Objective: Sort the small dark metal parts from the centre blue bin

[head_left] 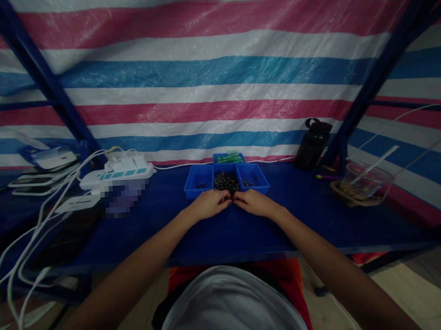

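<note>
My left hand [212, 203] and my right hand [252, 202] meet at the front edge of the middle blue bin, fingers curled and fingertips close together. Whatever they pinch, if anything, is too small to make out. Small dark and shiny pieces [226, 181] are heaped in that middle bin. The left blue bin [199, 173] holds a few dark bits. In the right blue bin [256, 170] lie several small pieces. Behind them, a fourth blue bin [216, 156] contains green packets [230, 158].
A white power strip [91, 179] with plugs and white cables [39, 226] covers the table's left side. At the right stand a black bottle [313, 143] and a clear plastic cup [369, 179] with a straw. A striped tarp [215, 71] hangs behind the blue table [231, 238].
</note>
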Demonstrator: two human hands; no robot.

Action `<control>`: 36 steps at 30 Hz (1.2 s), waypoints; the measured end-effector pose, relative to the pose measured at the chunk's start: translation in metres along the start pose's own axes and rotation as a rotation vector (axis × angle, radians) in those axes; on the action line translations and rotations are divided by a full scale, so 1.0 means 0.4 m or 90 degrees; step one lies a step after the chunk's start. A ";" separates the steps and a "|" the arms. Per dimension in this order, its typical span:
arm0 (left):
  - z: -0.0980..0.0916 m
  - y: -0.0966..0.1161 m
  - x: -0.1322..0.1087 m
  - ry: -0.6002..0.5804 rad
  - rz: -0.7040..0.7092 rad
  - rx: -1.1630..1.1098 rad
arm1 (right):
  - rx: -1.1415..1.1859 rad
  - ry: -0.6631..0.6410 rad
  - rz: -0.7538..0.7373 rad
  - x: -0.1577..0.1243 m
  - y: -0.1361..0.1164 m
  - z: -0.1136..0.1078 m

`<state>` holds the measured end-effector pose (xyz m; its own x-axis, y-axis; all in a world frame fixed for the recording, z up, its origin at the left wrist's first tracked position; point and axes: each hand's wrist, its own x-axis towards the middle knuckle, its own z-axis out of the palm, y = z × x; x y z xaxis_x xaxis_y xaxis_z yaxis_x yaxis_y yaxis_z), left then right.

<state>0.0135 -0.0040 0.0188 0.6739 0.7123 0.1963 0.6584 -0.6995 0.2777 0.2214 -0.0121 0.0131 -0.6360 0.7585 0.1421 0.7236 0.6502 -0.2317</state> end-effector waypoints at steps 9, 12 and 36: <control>-0.001 0.000 -0.001 -0.013 -0.004 0.005 | 0.024 0.005 0.005 -0.001 0.003 -0.003; -0.001 0.000 -0.001 -0.017 -0.004 0.002 | 0.030 0.006 0.004 -0.002 0.002 -0.004; 0.002 -0.004 0.002 -0.031 -0.002 0.001 | 0.026 0.011 0.013 -0.001 0.004 -0.005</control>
<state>0.0132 -0.0024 0.0176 0.6870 0.7112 0.1493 0.6613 -0.6970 0.2773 0.2235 -0.0114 0.0146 -0.6164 0.7723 0.1536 0.7244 0.6326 -0.2740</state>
